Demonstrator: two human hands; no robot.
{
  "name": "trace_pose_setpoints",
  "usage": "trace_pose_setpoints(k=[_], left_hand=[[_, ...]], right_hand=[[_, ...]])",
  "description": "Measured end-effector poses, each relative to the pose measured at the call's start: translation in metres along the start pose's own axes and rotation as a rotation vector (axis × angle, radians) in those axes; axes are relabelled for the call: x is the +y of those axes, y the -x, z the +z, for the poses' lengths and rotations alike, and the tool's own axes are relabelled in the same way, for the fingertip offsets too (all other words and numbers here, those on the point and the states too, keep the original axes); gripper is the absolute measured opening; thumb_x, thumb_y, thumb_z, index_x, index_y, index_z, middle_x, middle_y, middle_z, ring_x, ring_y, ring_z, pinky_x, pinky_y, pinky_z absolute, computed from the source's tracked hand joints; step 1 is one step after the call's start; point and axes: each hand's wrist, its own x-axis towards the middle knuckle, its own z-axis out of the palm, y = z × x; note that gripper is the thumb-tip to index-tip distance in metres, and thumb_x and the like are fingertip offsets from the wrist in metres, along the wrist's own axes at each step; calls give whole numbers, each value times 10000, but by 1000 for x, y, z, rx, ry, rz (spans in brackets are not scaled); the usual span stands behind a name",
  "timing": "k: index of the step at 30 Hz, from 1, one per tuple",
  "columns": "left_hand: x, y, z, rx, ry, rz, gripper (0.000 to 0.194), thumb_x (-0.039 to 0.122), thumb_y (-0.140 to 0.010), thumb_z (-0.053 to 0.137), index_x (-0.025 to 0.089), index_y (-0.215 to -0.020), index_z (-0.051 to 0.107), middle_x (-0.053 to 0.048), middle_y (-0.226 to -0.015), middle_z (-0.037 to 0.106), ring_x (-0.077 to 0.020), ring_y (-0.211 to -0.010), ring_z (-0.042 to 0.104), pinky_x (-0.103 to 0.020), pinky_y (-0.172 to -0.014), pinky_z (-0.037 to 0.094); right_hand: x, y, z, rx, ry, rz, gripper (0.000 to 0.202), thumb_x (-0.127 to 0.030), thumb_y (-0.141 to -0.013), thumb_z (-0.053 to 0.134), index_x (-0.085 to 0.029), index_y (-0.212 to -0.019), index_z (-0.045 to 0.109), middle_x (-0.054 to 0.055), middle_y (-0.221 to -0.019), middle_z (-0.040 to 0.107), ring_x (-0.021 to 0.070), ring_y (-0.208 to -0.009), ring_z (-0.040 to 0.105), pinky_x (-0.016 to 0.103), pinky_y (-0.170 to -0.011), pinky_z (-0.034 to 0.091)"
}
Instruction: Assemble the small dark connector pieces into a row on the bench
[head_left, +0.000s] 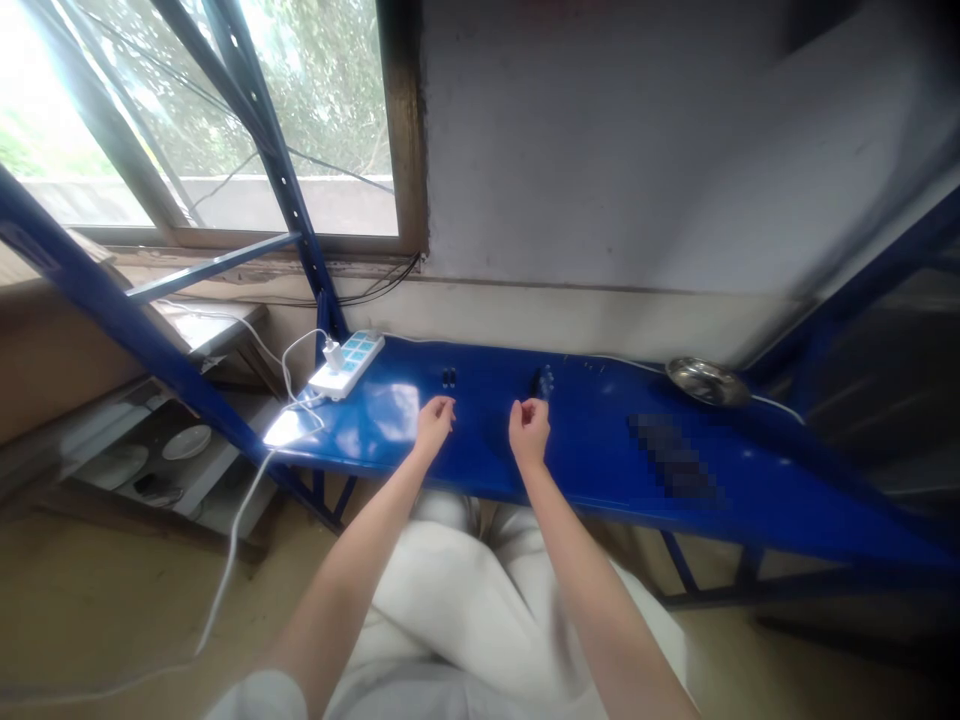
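Observation:
My left hand (pixel 435 424) hovers over the blue table (pixel 480 440), its fingers drawn together in a pinch. Whatever is between those fingertips, if anything, is too small to tell. Just beyond it, two small black pieces (pixel 448 378) lie side by side. A short distance to the right, my right hand (pixel 529 430) is closed as well, thumb against curled fingers, and its contents are hidden. Right behind that hand sits a small dark item with a cluster of clear, shiny bits (pixel 546 380). A gap of bare blue surface separates the two hands.
A white power strip (pixel 349 364) with a plugged-in charger stands at the table's left end, its cable (pixel 234 540) hanging to the floor. Toward the right are a round metal dish (pixel 706 381) and a pixelated dark object (pixel 675 460). Blue metal posts (pixel 277 170) frame the table.

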Motion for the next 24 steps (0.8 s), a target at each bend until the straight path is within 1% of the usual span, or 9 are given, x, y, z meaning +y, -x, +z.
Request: trace_pose_setpoints(k=[4, 9, 11, 14, 16, 17, 19, 21, 24], left_hand=[[4, 2, -1, 20, 4, -2, 218, 319, -793, 469, 145, -853, 586, 31, -586, 521, -54, -413, 450, -183, -447, 378], [9, 0, -2, 26, -48, 30, 224, 308, -806, 459, 148, -890, 591, 16, -610, 540, -70, -456, 478, -192, -486, 398], [16, -8, -4, 29, -128, 90, 225, 304, -810, 456, 155, -901, 599, 2, -634, 566, -88, -517, 514, -203, -535, 420], [34, -29, -9, 49, -358, 207, 219, 260, -813, 452, 171, -940, 605, -28, -729, 623, -120, -656, 569, -230, -651, 446], [49, -44, -11, -2, -545, 204, 242, 250, -807, 466, 171, -994, 597, -48, -781, 642, -148, -730, 590, -251, -696, 449], [56, -51, -11, -48, -637, 173, 268, 260, -804, 478, 168, -1032, 586, -59, -799, 649, -165, -762, 598, -264, -709, 452], [67, -60, -9, -150, -782, 135, 343, 272, -803, 490, 159, -1123, 541, -92, -899, 655, -199, -849, 606, -285, -742, 455], [70, -66, -5, -228, -901, 105, 422, 276, -808, 485, 145, -1208, 473, -130, -1016, 633, -232, -940, 595, -309, -784, 452], [66, -68, 3, -295, -1017, 64, 497, 272, -830, 446, 109, -1292, 364, -184, -1125, 580, -267, -1034, 563, -339, -833, 438]], right_hand=[[-1, 1, 0, -40, 10, -6, 268, -467, -818, 425, -201, -822, 448, 16, -711, 527, 139, -619, 518, 272, -567, 429], [0, 2, -1, -40, 24, -5, 272, -462, -818, 424, -195, -851, 464, 39, -752, 563, 154, -658, 544, 289, -601, 441], [1, 1, -1, -38, 32, -12, 270, -458, -818, 423, -193, -850, 469, 45, -757, 571, 159, -669, 550, 295, -613, 443], [2, 1, 0, -28, 50, -21, 257, -442, -819, 424, -192, -851, 475, 47, -755, 576, 163, -672, 552, 298, -623, 442], [3, 1, 0, -25, 64, -21, 250, -433, -818, 425, -191, -855, 477, 46, -753, 578, 163, -670, 553, 298, -626, 440], [3, 1, 0, -27, 68, -21, 250, -431, -818, 424, -190, -857, 478, 46, -753, 579, 163, -669, 553, 298, -625, 440], [5, 1, 1, -33, 71, -22, 253, -430, -819, 421, -188, -861, 481, 47, -756, 583, 164, -670, 554, 297, -624, 440], [6, 1, 1, -29, 72, -27, 254, -430, -817, 421, -188, -860, 484, 48, -758, 584, 164, -672, 554, 297, -625, 440], [6, 1, 1, -25, 71, -36, 254, -430, -815, 420, -188, -856, 485, 46, -757, 583, 162, -669, 553, 294, -622, 440]])
